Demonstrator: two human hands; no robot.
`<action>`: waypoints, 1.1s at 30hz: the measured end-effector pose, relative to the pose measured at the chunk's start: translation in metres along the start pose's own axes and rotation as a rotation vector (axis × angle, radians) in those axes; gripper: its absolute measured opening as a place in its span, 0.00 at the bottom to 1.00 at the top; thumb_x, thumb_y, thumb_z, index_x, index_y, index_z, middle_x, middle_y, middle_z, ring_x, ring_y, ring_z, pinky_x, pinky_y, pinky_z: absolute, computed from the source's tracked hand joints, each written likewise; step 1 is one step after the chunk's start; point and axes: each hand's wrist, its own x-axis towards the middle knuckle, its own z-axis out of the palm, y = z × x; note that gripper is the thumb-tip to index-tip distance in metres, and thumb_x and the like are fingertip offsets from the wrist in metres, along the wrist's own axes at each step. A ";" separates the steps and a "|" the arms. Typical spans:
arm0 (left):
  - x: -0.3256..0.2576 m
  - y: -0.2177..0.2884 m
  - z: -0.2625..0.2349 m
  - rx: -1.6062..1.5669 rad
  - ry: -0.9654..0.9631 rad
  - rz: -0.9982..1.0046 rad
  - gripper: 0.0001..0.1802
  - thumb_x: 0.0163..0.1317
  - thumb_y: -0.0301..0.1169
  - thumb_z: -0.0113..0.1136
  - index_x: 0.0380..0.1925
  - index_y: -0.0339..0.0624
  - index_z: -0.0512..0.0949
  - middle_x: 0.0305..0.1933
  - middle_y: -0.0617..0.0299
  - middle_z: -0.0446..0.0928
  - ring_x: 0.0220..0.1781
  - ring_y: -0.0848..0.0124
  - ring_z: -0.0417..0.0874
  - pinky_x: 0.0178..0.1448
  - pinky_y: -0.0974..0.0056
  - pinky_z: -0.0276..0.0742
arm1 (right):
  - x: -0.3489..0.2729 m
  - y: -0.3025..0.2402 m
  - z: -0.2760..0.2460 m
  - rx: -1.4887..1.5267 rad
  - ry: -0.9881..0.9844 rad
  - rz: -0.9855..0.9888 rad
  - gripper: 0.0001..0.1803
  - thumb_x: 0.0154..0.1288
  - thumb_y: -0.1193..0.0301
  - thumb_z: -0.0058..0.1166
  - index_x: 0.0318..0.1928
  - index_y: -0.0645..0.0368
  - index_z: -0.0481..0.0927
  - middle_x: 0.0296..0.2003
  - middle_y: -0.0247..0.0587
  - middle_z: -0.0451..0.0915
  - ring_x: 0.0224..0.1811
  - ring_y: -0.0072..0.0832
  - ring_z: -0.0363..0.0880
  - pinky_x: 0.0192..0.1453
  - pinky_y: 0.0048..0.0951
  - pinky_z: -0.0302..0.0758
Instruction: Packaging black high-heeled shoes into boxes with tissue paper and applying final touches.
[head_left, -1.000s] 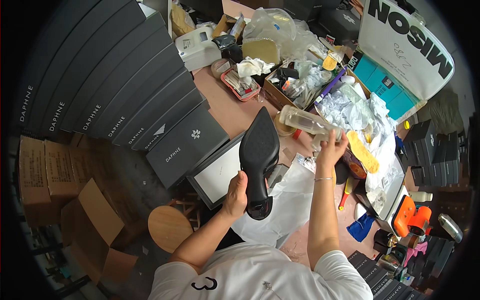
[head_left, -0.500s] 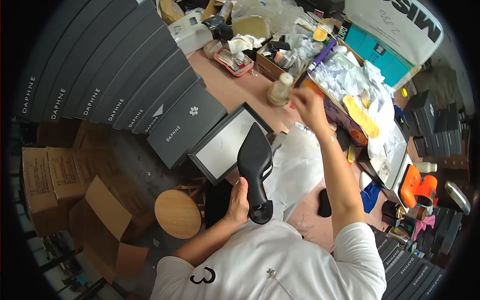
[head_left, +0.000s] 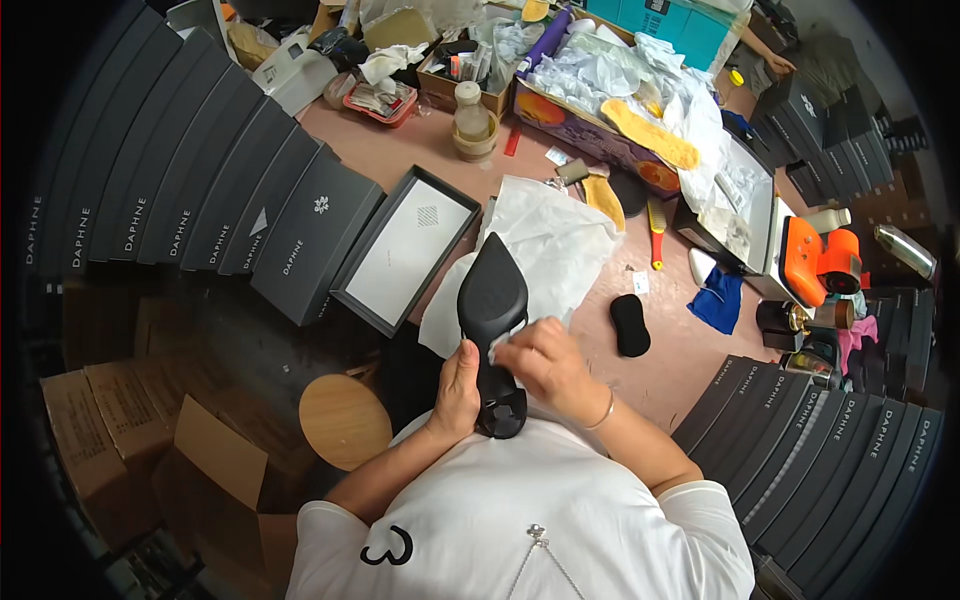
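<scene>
A black pointed heeled shoe (head_left: 492,290) is turned sole up in front of my chest, its toe away from me and its heel near my shirt. My left hand (head_left: 460,390) is closed around its left side at the narrow waist. On the other side, my right hand (head_left: 548,365) pinches a small white wad (head_left: 497,350) against the shoe's waist; whether it is cloth or cotton I cannot tell. Crumpled white paper (head_left: 545,225) lies on the table beyond the shoe. To the left of that sits an open shallow grey box part (head_left: 405,245) with a white inside.
Grey shoe boxes (head_left: 310,235) line the left, with more boxes (head_left: 800,440) at right. A squeeze bottle (head_left: 469,115) stands in a round holder. A yellow-red brush (head_left: 656,232), black pad (head_left: 630,325), blue cloth (head_left: 715,300) and orange tool (head_left: 838,265) lie rightward. Below left is a wooden stool (head_left: 345,420).
My right hand has come back from beside the squeeze bottle to the shoe, where it presses the white wad. The left hand still holds the shoe. The view has shifted.
</scene>
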 end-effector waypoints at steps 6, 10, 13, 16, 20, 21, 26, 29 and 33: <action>-0.008 0.000 0.002 0.052 0.023 0.111 0.31 0.76 0.50 0.30 0.39 0.33 0.74 0.31 0.67 0.71 0.33 0.78 0.69 0.37 0.71 0.67 | -0.026 -0.022 -0.009 0.159 -0.107 0.019 0.12 0.48 0.78 0.61 0.37 0.56 0.81 0.33 0.34 0.75 0.35 0.31 0.72 0.39 0.32 0.66; -0.011 0.000 0.001 0.038 -0.060 -0.001 0.33 0.76 0.52 0.26 0.46 0.35 0.75 0.41 0.62 0.76 0.44 0.76 0.77 0.46 0.69 0.74 | -0.007 -0.014 -0.007 -0.019 -0.087 -0.032 0.12 0.47 0.77 0.62 0.36 0.54 0.82 0.32 0.32 0.73 0.36 0.30 0.72 0.39 0.31 0.65; -0.009 -0.009 0.000 -0.004 0.018 0.070 0.34 0.75 0.53 0.27 0.48 0.34 0.74 0.42 0.60 0.77 0.43 0.75 0.79 0.45 0.70 0.76 | -0.008 -0.016 -0.004 0.071 -0.131 0.047 0.12 0.47 0.77 0.62 0.36 0.53 0.82 0.32 0.30 0.73 0.36 0.30 0.72 0.40 0.31 0.65; -0.007 -0.012 -0.004 0.126 0.030 0.144 0.34 0.75 0.54 0.27 0.49 0.34 0.73 0.41 0.60 0.77 0.41 0.75 0.80 0.42 0.71 0.77 | -0.018 -0.017 -0.010 0.165 -0.180 0.005 0.12 0.48 0.75 0.60 0.37 0.51 0.81 0.34 0.31 0.74 0.38 0.29 0.72 0.42 0.30 0.62; -0.011 0.011 0.010 0.134 0.024 0.082 0.38 0.73 0.58 0.25 0.34 0.37 0.76 0.26 0.63 0.76 0.27 0.76 0.78 0.33 0.71 0.74 | 0.009 0.008 0.000 0.036 0.229 0.105 0.11 0.52 0.79 0.61 0.38 0.54 0.82 0.32 0.33 0.75 0.35 0.30 0.73 0.41 0.30 0.66; -0.010 0.015 0.010 0.117 0.016 0.075 0.38 0.73 0.58 0.24 0.33 0.37 0.76 0.26 0.63 0.76 0.26 0.76 0.77 0.32 0.71 0.73 | 0.013 -0.001 -0.006 0.263 0.344 0.344 0.09 0.56 0.80 0.60 0.38 0.58 0.82 0.32 0.38 0.75 0.35 0.31 0.74 0.40 0.28 0.70; -0.003 0.022 0.005 0.035 -0.030 0.093 0.39 0.72 0.60 0.23 0.32 0.37 0.76 0.25 0.63 0.75 0.25 0.76 0.76 0.31 0.72 0.71 | -0.008 0.026 -0.032 0.632 0.427 0.557 0.05 0.68 0.76 0.55 0.42 0.65 0.79 0.36 0.33 0.76 0.36 0.17 0.73 0.40 0.18 0.71; -0.002 0.023 0.003 -0.053 -0.064 0.094 0.36 0.73 0.58 0.28 0.37 0.37 0.76 0.28 0.64 0.76 0.27 0.77 0.76 0.34 0.72 0.73 | -0.017 0.012 -0.038 0.615 0.251 0.585 0.05 0.64 0.76 0.58 0.39 0.64 0.81 0.35 0.36 0.76 0.35 0.20 0.73 0.39 0.21 0.70; -0.001 0.021 0.002 -0.003 -0.048 0.061 0.35 0.74 0.55 0.28 0.42 0.34 0.75 0.36 0.60 0.78 0.37 0.74 0.78 0.43 0.70 0.74 | -0.014 -0.021 -0.030 0.486 -0.060 0.430 0.05 0.60 0.76 0.61 0.38 0.61 0.82 0.34 0.37 0.79 0.33 0.26 0.75 0.37 0.25 0.71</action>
